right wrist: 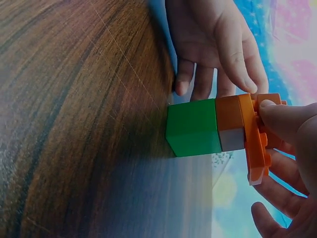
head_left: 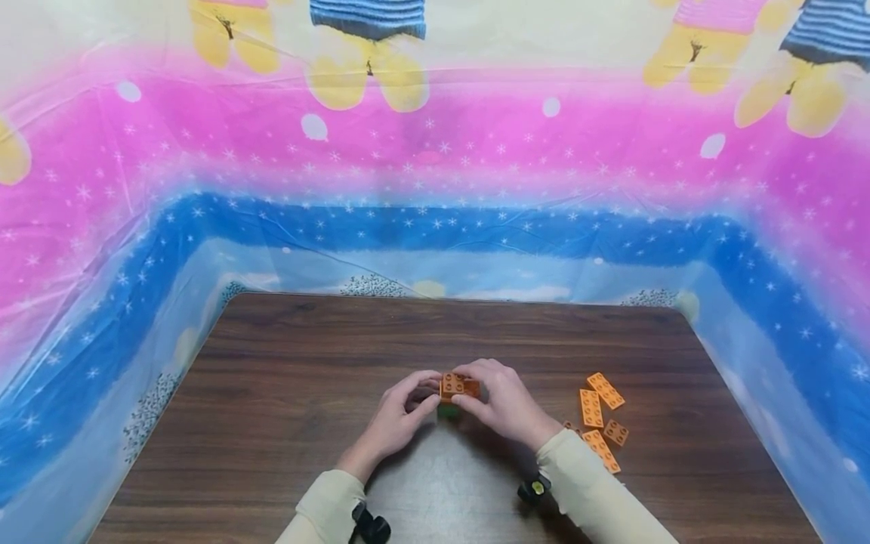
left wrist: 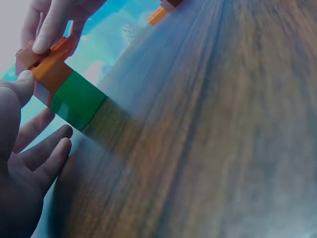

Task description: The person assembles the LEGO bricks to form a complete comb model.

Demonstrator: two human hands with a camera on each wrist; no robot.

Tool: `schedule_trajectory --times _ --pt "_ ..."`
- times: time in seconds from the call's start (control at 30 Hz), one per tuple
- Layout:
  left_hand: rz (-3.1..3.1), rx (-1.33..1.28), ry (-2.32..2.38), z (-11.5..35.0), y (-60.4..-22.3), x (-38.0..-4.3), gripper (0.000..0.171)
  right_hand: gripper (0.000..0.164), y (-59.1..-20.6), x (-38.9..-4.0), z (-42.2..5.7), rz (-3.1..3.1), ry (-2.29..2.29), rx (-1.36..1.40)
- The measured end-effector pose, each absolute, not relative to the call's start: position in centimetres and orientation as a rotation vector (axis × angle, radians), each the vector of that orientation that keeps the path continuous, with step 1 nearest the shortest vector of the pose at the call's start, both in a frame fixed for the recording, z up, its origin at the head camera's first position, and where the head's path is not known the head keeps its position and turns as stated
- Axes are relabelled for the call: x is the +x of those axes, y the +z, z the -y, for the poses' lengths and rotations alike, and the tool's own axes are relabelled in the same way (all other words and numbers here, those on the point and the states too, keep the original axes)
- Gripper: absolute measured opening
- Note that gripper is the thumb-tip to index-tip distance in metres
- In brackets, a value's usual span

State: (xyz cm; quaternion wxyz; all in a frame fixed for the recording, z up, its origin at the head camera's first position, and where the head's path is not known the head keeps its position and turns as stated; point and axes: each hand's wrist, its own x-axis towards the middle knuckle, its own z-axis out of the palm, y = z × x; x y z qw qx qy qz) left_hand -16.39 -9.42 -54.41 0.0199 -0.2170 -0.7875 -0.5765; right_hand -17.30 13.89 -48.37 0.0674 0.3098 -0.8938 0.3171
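Your right hand (head_left: 499, 391) forms a narrow pinch, thumb near and forefinger far, gripping the brown four-studded plastic brick (head_left: 453, 383) at the top of the stack (right wrist: 228, 121). Your left hand (head_left: 401, 412) has thumb and forefinger slightly parted at the stack's left side, its other fingers spread; whether those two pinch or merely touch cannot be told. Both your forearms enter from the near side, angled inward, in cream cloth sleeves (head_left: 329, 500). Below your held brick sit a long orange studded plate (right wrist: 255, 148), overhanging right, an orange-brown smooth-sided block (right wrist: 230, 110) and a green box-shaped plastic block (right wrist: 193, 129), upright on the dark wood-grain table (head_left: 292, 347). To your right lie three light-orange rectangular studded plates (head_left: 591, 408) and a brown square loose brick (head_left: 615, 432); your right sleeve partly hides another brown piece (head_left: 573, 428)
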Motion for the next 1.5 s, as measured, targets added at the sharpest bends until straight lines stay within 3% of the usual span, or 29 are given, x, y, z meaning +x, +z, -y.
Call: schedule_trajectory --times 0.3,0.8,1.5 --pt "2.434 -0.677 -1.796 9.3 -53.2 -16.3 0.039 0.038 -48.4 -17.4 -14.1 2.672 0.981 0.951" --pt "2.345 -0.709 -1.833 8.6 -52.6 -16.5 0.027 0.03 -48.4 -17.4 -14.4 2.649 1.117 0.985" --pt "2.377 -0.655 -1.815 8.9 -52.8 -16.0 0.027 0.03 -48.6 -17.7 -14.3 2.642 1.163 1.012"
